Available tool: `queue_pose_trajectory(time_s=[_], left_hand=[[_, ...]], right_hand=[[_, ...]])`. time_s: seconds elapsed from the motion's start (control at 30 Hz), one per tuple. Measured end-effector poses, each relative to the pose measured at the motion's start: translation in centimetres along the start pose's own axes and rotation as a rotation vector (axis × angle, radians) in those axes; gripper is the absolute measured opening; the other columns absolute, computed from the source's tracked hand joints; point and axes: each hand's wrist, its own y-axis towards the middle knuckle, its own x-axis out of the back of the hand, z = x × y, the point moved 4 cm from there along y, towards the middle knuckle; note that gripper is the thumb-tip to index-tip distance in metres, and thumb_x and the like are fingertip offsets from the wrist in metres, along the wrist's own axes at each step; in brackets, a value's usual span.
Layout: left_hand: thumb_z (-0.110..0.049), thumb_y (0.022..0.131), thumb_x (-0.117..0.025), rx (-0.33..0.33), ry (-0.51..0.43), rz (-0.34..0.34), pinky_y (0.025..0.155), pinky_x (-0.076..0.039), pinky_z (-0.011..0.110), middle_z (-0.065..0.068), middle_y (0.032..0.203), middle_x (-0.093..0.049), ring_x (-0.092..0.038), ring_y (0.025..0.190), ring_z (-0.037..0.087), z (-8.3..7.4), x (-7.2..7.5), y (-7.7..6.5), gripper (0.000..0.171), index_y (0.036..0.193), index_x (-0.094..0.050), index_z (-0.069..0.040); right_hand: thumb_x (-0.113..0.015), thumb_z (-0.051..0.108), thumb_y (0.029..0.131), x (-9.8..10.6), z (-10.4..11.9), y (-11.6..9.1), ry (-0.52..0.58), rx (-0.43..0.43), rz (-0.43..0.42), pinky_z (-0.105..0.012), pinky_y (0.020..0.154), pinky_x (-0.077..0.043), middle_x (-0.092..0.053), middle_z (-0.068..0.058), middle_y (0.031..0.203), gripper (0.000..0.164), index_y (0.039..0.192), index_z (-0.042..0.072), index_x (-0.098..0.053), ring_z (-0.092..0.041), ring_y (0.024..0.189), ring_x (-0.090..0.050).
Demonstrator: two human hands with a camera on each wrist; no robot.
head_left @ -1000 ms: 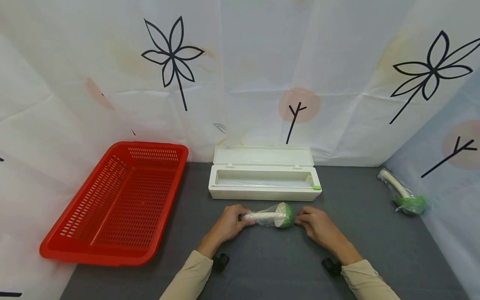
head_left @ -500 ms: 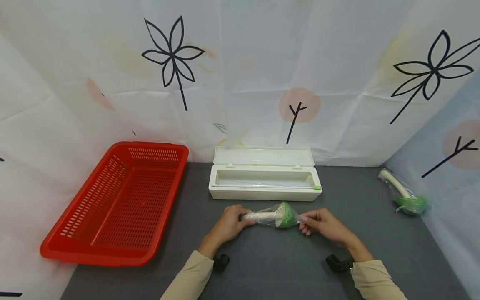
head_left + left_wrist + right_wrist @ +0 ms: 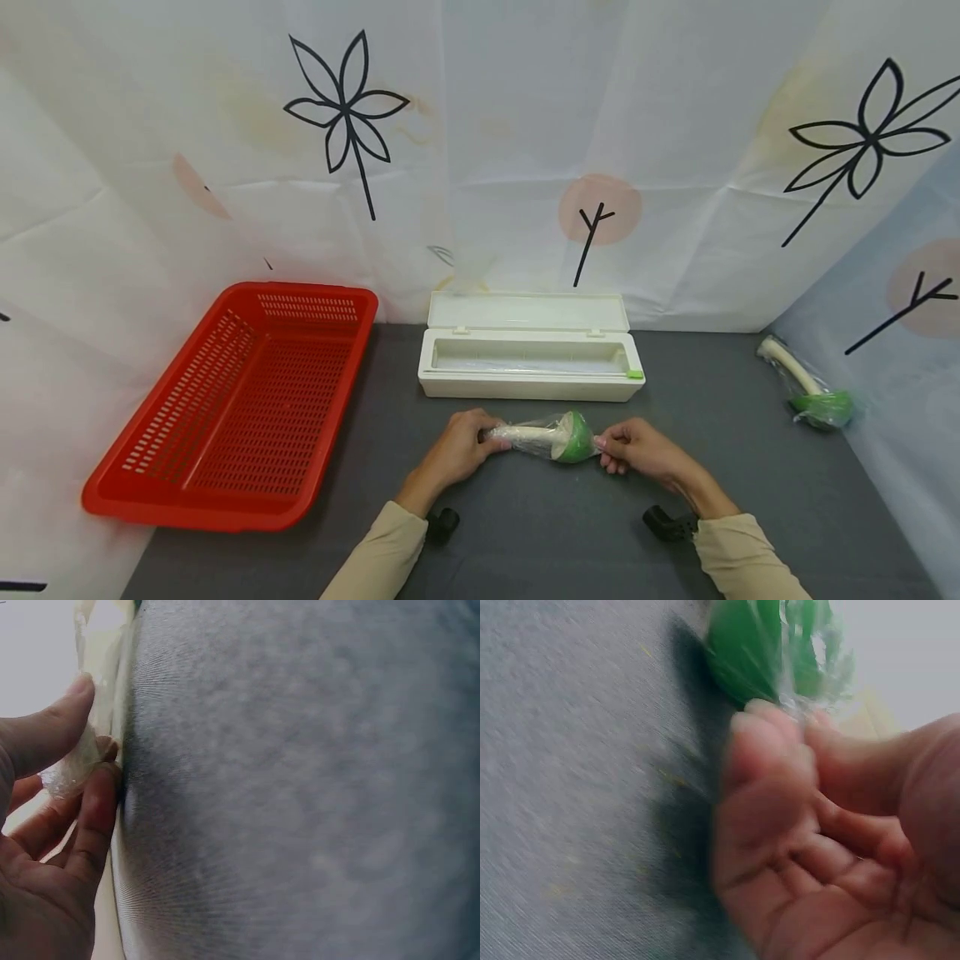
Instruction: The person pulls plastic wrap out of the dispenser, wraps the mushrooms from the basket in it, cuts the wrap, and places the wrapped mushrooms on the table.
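A green-capped mushroom (image 3: 574, 439) with a pale stem lies sideways between the hands, wrapped in clear cling film. The left hand (image 3: 459, 446) pinches the stem end with thumb and fingers; in the left wrist view, crumpled film (image 3: 69, 774) bunches out past the fingertips. On the cap side, the right hand (image 3: 645, 452) pinches a gathered tail of film between thumb and fingers. Close up in the right wrist view, the film (image 3: 786, 679) draws together from the green cap (image 3: 742, 645) into those fingertips.
Behind the mushroom stands a white cling film dispenser (image 3: 531, 388), lid raised, with a green slider (image 3: 635, 374) at its right end. A red perforated basket (image 3: 300, 508) is at the left. Another wrapped green-capped mushroom (image 3: 821, 408) lies at the far right by the cloth wall.
The right hand has moved right from beside the cap and drawn the film there into a tail. The cap has tipped slightly toward the near side. The left hand has stayed put.
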Motion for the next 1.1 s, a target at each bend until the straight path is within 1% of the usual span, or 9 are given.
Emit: queue_pose_trajectory(time_s=[0.17,0.33,0.43,0.53,0.6,0.73,0.83,1.0,1.1], left_hand=[[-0.016,0.087,-0.081,-0.015,-0.002,-0.001,0.064,-0.045,0.023,0.003,0.092,-0.07,-0.054,0.072,0.007,-0.2,-0.1,0.0,0.015,0.101,-0.079,-0.008],[-0.016,0.087,-0.081,-0.021,0.005,-0.012,0.064,-0.045,0.023,0.003,0.092,-0.07,-0.054,0.072,0.007,-0.2,-0.1,0.0,0.016,0.101,-0.08,-0.008],[-0.018,0.086,-0.081,-0.014,0.019,-0.023,0.062,-0.044,0.023,0.001,0.088,-0.069,-0.052,0.07,0.006,-0.2,-0.1,0.1,0.016,0.1,-0.08,-0.009],[-0.019,0.085,-0.082,-0.008,0.033,-0.032,0.062,-0.042,0.024,0.0,0.085,-0.066,-0.05,0.068,0.008,-0.1,-0.1,0.1,0.018,0.1,-0.08,-0.009],[-0.02,0.085,-0.083,0.01,0.025,-0.032,0.064,-0.042,0.025,0.001,0.088,-0.063,-0.049,0.07,0.009,0.0,-0.1,0.0,0.02,0.101,-0.08,-0.008],[-0.021,0.084,-0.085,0.056,-0.003,-0.018,0.07,-0.045,0.029,0.002,0.096,-0.056,-0.049,0.077,0.014,0.2,0.1,-0.2,0.026,0.105,-0.078,-0.007],[-0.022,0.083,-0.086,0.078,-0.01,0.001,0.071,-0.046,0.029,0.001,0.096,-0.055,-0.05,0.078,0.014,0.3,0.1,-0.3,0.033,0.111,-0.077,-0.006],[-0.025,0.079,-0.089,0.077,0.006,0.035,0.071,-0.047,0.027,-0.001,0.093,-0.057,-0.052,0.078,0.011,0.5,0.2,-0.3,0.053,0.122,-0.072,0.0],[-0.025,0.078,-0.09,0.07,0.004,0.044,0.072,-0.048,0.028,-0.001,0.093,-0.058,-0.053,0.079,0.012,0.4,0.2,-0.4,0.057,0.124,-0.071,0.001]], right_hand=[[-0.056,0.002,0.103,0.1,0.0,0.0,0.031,0.056,-0.038,-0.025,0.058,-0.051,-0.063,-0.009,0.077,0.022,0.095,-0.018,-0.062,-0.011,0.067,-0.06],[-0.059,0.003,0.102,0.4,0.1,0.0,-0.064,0.139,-0.176,-0.028,0.059,-0.054,-0.068,-0.013,0.079,0.02,0.096,-0.014,-0.067,-0.01,0.066,-0.062],[-0.062,0.005,0.101,0.5,0.2,-0.1,-0.121,0.168,-0.247,-0.03,0.062,-0.057,-0.071,-0.014,0.083,0.019,0.099,-0.012,-0.07,-0.011,0.069,-0.065],[-0.062,0.007,0.101,0.4,0.2,-0.2,-0.148,0.174,-0.252,-0.032,0.065,-0.058,-0.073,-0.016,0.089,0.021,0.105,-0.012,-0.07,-0.016,0.074,-0.068],[-0.063,0.008,0.101,0.4,0.1,-0.3,-0.163,0.166,-0.242,-0.033,0.067,-0.058,-0.073,-0.016,0.094,0.024,0.111,-0.013,-0.068,-0.018,0.078,-0.069],[-0.068,0.013,0.099,0.4,0.1,-0.7,-0.225,0.154,-0.252,-0.031,0.07,-0.057,-0.073,-0.014,0.1,0.031,0.12,-0.009,-0.067,-0.02,0.084,-0.07],[-0.076,0.017,0.093,0.4,0.2,-1.1,-0.303,0.174,-0.278,-0.032,0.074,-0.056,-0.072,-0.013,0.108,0.039,0.124,-0.005,-0.066,-0.022,0.091,-0.069],[-0.09,0.024,0.078,0.2,0.6,-1.2,-0.367,0.236,-0.305,-0.043,0.088,-0.055,-0.064,-0.019,0.128,0.069,0.135,-0.001,-0.06,-0.034,0.109,-0.065],[-0.093,0.029,0.073,-0.2,0.6,-0.9,-0.375,0.267,-0.303,-0.047,0.094,-0.052,-0.061,-0.019,0.135,0.082,0.141,0.0,-0.056,-0.038,0.116,-0.063]])
